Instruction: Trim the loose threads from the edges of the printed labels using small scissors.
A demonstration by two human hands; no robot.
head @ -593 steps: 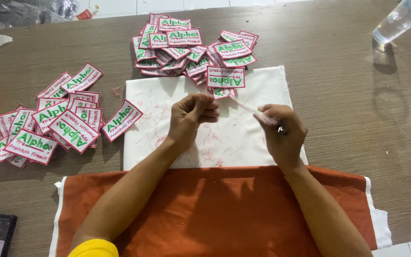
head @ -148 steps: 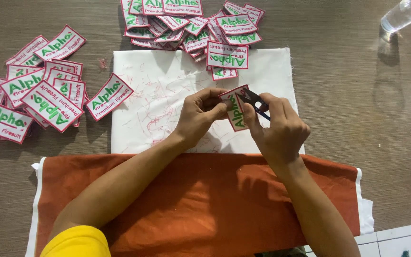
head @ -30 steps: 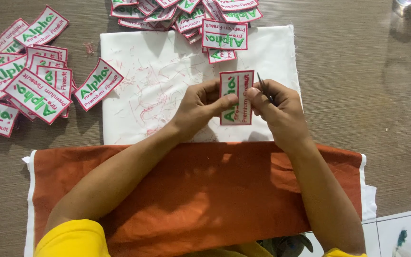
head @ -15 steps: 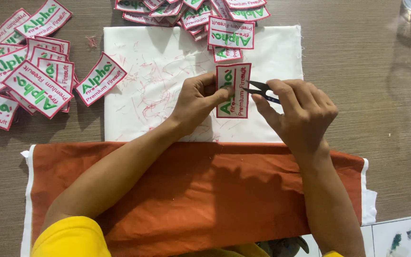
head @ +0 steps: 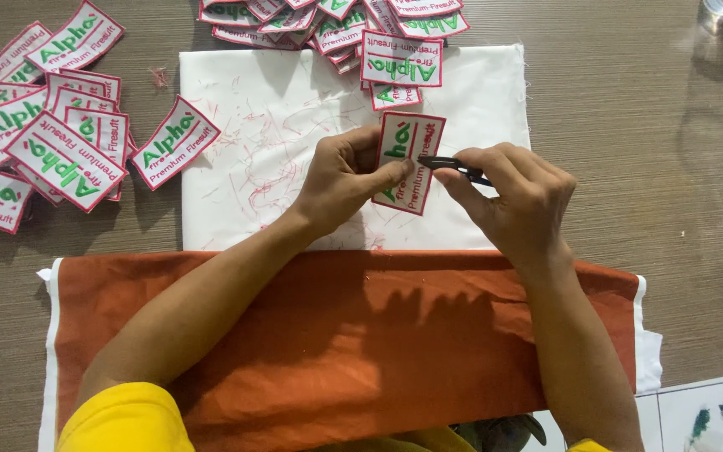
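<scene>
My left hand [head: 346,174] pinches the patch [head: 409,162] over the white cloth [head: 253,167]. The snips [head: 453,166], pinched in my right hand [head: 512,197], have now moved onto the patch's right edge, so the trimming continues there.
</scene>
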